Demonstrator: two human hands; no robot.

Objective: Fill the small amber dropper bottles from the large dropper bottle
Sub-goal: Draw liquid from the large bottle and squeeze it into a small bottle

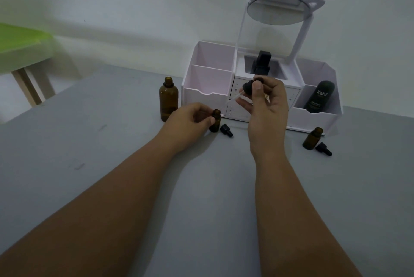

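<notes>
While left hand (pixel 192 120) grips small amber bottle (pixel 215 123) on table (pixel 112 142), right hand (pixel 264 102) pinches dropper (pixel 247 88), glass tip seemingly aimed left toward bottle mouth.

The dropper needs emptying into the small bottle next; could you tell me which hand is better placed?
Right hand: it holds the dropper, tip angled toward the small bottle that the left hand steadies.

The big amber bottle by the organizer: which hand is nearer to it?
Left. The left hand sits just right of the big amber bottle, steadying a small bottle. The right hand holds the dropper farther right.
</notes>
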